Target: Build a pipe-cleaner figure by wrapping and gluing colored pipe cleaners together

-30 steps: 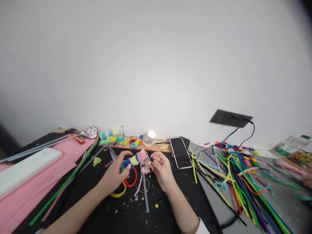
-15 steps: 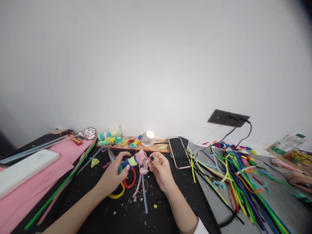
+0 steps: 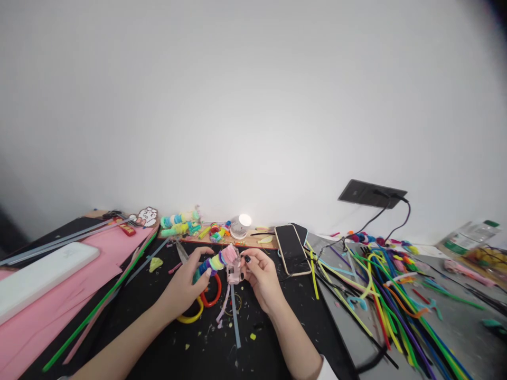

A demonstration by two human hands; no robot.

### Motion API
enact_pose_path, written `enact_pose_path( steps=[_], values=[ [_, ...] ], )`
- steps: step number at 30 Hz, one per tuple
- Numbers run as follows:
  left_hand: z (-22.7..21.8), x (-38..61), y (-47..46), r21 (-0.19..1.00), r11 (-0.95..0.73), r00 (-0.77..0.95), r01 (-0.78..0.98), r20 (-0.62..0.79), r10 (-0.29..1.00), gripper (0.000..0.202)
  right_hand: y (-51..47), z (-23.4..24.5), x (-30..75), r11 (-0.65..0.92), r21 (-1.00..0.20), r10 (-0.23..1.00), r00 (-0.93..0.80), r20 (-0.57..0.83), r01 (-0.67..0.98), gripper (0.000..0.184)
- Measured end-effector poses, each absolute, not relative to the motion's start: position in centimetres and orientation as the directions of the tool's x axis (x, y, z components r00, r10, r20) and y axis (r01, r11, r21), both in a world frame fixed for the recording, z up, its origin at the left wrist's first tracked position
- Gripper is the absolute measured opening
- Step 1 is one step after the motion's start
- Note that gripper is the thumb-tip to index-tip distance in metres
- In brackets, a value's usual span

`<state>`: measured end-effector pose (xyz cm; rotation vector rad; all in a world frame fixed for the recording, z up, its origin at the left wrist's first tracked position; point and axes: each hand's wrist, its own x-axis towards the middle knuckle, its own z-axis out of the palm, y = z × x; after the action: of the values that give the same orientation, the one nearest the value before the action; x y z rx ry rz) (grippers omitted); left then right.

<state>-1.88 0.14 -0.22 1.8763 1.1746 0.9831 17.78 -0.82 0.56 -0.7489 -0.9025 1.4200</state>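
Observation:
My left hand (image 3: 182, 287) grips a coiled pipe-cleaner figure (image 3: 216, 260) banded in blue, purple, green, yellow and pink. My right hand (image 3: 262, 278) pinches the figure's pink end (image 3: 234, 272) between thumb and fingers; the nails are dark. Loose pink and grey strands (image 3: 233, 311) hang from the pink end down to the black mat (image 3: 206, 343). Red and yellow scissor handles (image 3: 208, 302) lie on the mat just under my left hand.
A phone (image 3: 292, 241) lies face up behind my right hand. A heap of coloured pipe cleaners (image 3: 392, 295) covers the grey board at right. Pink paper (image 3: 59, 295) and a white case (image 3: 39, 274) lie left. A small lit lamp (image 3: 240, 225) and finished figures (image 3: 180, 222) stand by the wall.
Both hands have stayed on the figure with only small finger shifts. Another person's hand, seen at the far right edge earlier, is gone from view.

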Motion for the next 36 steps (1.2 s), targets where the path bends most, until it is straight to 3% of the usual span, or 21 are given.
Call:
enact_pose_path(
  steps=[11, 23, 31, 36],
  values=[
    [-0.12, -1.88, 0.07, 0.859, -0.332, 0.297, 0.389, 0.224, 0.928, 0.03, -0.74, 0.32, 17.81, 0.022, -0.912, 0.997, -0.053, 0.048, -0.411, 0.007],
    [0.03, -1.83, -0.03, 0.865, -0.325, 0.304, 0.383, 0.214, 0.928, 0.031, -0.84, -0.44, 17.94, -0.02, -0.908, 0.993, -0.114, 0.031, -0.419, 0.016],
    [-0.2, -1.79, 0.14, 0.863, -0.325, 0.293, 0.387, 0.219, 0.931, 0.031, -0.64, -0.35, 18.1, 0.056, -0.906, 0.996, -0.042, 0.081, -0.42, 0.019],
    [-0.5, -1.84, 0.18, 0.857, -0.329, 0.29, 0.397, 0.223, 0.931, 0.032, -0.54, -0.19, 18.07, 0.074, -0.941, 0.997, 0.022, 0.071, -0.33, 0.014]
  ],
)
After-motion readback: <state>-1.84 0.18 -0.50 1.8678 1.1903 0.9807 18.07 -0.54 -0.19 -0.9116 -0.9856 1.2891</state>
